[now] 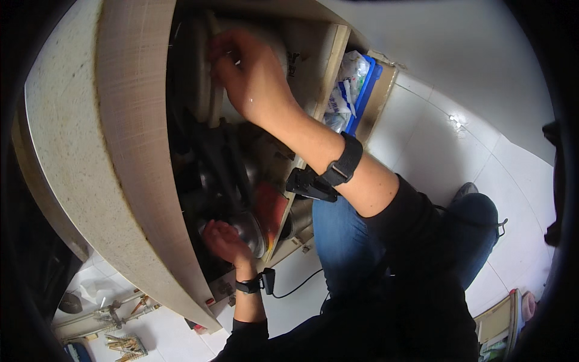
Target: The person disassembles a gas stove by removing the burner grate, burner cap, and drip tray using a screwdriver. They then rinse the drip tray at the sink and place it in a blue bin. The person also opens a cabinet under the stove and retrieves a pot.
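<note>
My right hand (pixel 256 81) reaches into an open low cabinet (pixel 338 45), fingers curled at the thick rim of a pale round vessel (pixel 208 99) that stands on edge. The fingertips and rim overlap in shadow. My left hand (pixel 226 241) is lower in the cabinet, fingers loosely bent and apart, with nothing visible in it. Beside the left hand lies a shiny steel bowl or lid (pixel 253 232). Dark long-handled cookware (pixel 220 163) lies between my hands, mostly in shadow. A red flat thing (pixel 269 208) leans near the steel piece.
A pale countertop (pixel 66 120) curves along the left above the cabinet. A blue basket (pixel 367 90) holding plastic packages stands beyond the cabinet's divider. My bent knees (pixel 344 235) are close in front on white floor tiles (pixel 416 120). Small items (pixel 126 344) lie at the lower left.
</note>
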Tool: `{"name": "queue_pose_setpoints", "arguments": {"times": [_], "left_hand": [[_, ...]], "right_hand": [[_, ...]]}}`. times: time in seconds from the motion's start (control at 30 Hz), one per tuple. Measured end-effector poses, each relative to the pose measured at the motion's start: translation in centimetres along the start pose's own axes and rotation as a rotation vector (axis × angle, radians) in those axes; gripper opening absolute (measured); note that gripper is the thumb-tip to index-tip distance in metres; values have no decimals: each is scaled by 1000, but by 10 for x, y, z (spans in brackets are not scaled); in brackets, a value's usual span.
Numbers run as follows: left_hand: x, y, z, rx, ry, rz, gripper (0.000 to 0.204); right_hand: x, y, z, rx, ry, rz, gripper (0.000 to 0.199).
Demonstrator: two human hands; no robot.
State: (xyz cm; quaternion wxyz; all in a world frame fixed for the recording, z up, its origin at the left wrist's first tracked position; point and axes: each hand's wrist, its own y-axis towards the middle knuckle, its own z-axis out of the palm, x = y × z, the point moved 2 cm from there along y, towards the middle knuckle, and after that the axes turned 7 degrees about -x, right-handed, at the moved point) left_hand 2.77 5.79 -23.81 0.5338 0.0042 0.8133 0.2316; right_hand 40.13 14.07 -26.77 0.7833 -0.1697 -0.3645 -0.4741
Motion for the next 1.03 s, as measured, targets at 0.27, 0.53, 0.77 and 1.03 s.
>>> {"name": "queue_pose_setpoints", "arguments": {"times": [0.27, 0.53, 0.77, 1.03], "left_hand": [[-11, -2, 9, 4, 66, 92, 33], [-7, 0, -1, -22, 86, 146, 31], [32, 9, -5, 58, 123, -45, 28], [73, 54, -22, 346, -85, 71, 60]], "right_hand": [[20, 36, 56, 135, -62, -185, 38], [15, 32, 68, 43, 464, 10, 38], [13, -27, 69, -267, 298, 46, 29], [-33, -88, 58, -74, 503, 121, 34]]}}
